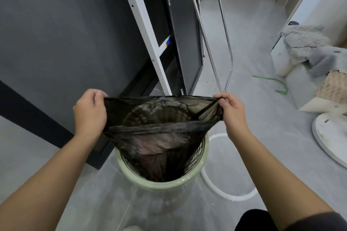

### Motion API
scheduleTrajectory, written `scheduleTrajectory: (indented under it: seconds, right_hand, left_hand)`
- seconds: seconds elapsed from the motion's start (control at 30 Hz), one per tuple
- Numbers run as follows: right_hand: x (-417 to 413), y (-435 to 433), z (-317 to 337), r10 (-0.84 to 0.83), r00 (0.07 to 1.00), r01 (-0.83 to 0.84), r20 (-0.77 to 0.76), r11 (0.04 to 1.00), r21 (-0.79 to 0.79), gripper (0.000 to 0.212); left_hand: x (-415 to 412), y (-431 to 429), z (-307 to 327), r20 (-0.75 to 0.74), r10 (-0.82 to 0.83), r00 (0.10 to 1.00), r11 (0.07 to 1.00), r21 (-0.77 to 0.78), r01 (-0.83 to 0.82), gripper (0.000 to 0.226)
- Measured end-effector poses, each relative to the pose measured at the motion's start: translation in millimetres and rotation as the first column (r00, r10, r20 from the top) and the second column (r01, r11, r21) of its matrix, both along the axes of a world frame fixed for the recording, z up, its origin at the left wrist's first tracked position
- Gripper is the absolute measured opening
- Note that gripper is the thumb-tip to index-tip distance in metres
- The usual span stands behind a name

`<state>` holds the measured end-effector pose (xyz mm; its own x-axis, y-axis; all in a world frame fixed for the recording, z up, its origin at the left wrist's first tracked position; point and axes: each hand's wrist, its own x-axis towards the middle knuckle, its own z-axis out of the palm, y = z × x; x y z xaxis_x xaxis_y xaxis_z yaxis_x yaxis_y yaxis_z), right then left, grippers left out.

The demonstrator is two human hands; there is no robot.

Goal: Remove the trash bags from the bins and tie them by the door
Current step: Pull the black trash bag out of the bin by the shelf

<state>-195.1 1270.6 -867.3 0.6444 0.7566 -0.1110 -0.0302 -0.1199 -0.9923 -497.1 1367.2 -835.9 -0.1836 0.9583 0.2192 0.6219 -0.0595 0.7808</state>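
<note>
A thin black trash bag (159,137) hangs stretched between my two hands, its lower part still inside a pale green round bin (159,184) on the grey floor. My left hand (90,112) grips the bag's left top edge. My right hand (231,112) pinches the right top edge. The bag's mouth is pulled wide and lifted above the bin's rim. What lies inside the bag cannot be made out.
A dark grey wall (56,33) and folded white-framed panels (150,43) stand behind the bin, with chrome tube legs (225,43) beside them. A white ring (221,191) lies on the floor to the right. Furry stools (308,47), a green strap (270,80) and a white disc (330,137) sit farther right.
</note>
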Motion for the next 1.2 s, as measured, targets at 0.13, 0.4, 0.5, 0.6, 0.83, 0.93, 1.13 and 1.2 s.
scheduleTrajectory:
  seconds: [0.13,0.4,0.5,0.6,0.83,0.93,1.13,1.2]
  right_hand:
    - [-15.1,7.1,15.0,0.214,0.976,-0.211,0.037,0.975,-0.062,0.037]
    - [-35.1,5.4,73.9,0.362,0.932,-0.359,0.007,0.924,0.132,0.038]
    - [-46.5,7.6,96.0,0.488,0.873,-0.485,0.013,0.863,0.140,0.035]
    - [-57.0,13.2,110.4,0.595,0.803,-0.593,0.030,0.794,0.134,0.037]
    - [-75.9,35.2,134.2,0.706,0.664,-0.729,0.246,0.685,0.004,0.040]
    - [-79.9,36.7,141.5,0.685,0.671,-0.699,0.284,0.712,-0.065,0.023]
    - [-53.1,33.9,138.9,0.512,0.840,-0.516,0.178,0.856,-0.027,0.032]
    - [-43.4,33.3,140.3,0.494,0.856,-0.499,0.152,0.867,-0.006,0.035]
  left_hand:
    - [-2.0,9.3,17.0,-0.277,-0.271,0.922,0.891,-0.434,0.132,0.027]
    - [16.2,-2.2,79.6,-0.257,-0.258,0.931,0.959,-0.188,0.214,0.024]
    - [25.9,-7.8,104.5,-0.247,-0.355,0.901,0.934,-0.136,0.331,0.026]
    - [40.5,-17.7,126.8,-0.163,-0.484,0.860,0.875,-0.072,0.479,0.022]
    - [64.2,-26.3,162.3,-0.172,-0.747,0.642,0.658,-0.053,0.751,0.022]
    - [64.4,-28.6,167.0,-0.118,-0.787,0.606,0.615,-0.063,0.786,0.022]
    - [33.1,-24.9,165.3,-0.293,-0.755,0.586,0.645,-0.488,0.588,0.014]
    - [21.4,-22.6,168.1,-0.307,-0.786,0.537,0.596,-0.607,0.525,0.010]
